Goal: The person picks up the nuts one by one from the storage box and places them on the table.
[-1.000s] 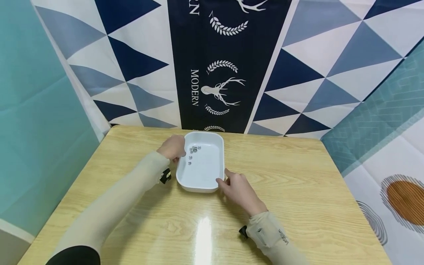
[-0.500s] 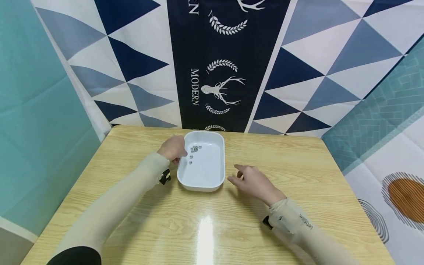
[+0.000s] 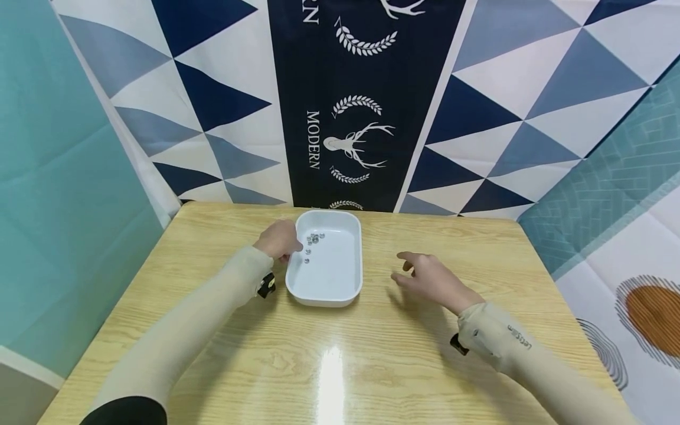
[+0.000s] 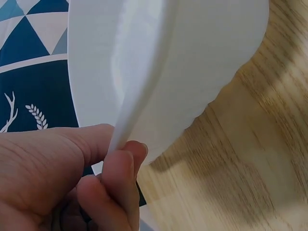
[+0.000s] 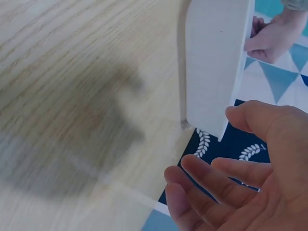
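The left hand pinches the rim of the white tray between nine and ten o'clock, thumb over the lip, fingers curled beneath. The right hand has just come away from the tray's four-o'clock corner and now hangs well apart at about three o'clock, fingers spread wide, holding nothing. That appears to leave the tray steadied by the left hand alone, its place hardly altered. Inside it, small clear pieces lie scattered from nine to eleven o'clock, too small to identify.

The tray is at the far edge of the glossy wood-grain table, towards twelve o'clock. Beyond, a dark deer-print panel hangs at twelve, a teal sheet at ten, and a cloth with a brown disc at three.
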### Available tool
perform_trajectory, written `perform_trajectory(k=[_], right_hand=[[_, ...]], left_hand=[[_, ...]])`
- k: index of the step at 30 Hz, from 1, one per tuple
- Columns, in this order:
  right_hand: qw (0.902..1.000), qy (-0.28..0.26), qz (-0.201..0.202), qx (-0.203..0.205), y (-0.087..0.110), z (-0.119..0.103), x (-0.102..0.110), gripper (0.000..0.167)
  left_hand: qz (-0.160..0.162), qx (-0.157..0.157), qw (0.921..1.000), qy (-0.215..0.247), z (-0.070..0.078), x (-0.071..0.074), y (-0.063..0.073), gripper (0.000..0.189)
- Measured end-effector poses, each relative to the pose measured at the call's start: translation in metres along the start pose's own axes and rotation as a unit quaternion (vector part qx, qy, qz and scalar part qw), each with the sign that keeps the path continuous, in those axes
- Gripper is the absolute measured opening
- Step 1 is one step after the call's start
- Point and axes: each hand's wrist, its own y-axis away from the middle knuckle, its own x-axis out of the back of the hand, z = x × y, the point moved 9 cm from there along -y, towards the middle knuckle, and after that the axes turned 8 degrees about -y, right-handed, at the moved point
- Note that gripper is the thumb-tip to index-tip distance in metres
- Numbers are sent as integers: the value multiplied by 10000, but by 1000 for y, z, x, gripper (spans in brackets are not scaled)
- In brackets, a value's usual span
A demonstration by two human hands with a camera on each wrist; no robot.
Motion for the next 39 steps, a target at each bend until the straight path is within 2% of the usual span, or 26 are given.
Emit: perform_trajectory(k=[8,15,22,30,39], right_hand=[[9992,-375,-55,94,-7,-2,20,52],[9968,-783,55,118,-27,-7,37,53],[9931,-1166,-51,-95,-47,-10,50,53],[9890,-1457,-132,-204,-61,-18,54,54],[9822,-1845,-205,-274,-68,-23,48,55]], left_hand=[[46,-24,9998,209,-1,-1,-2,29],[41,-73,9998,193,0,1,-1,30],[-64,-64,9999,125,1,1,0,34],[-15,-84,9996,-266,6,3,2,27],[-74,-3,9992,-387,10,3,6,28]])
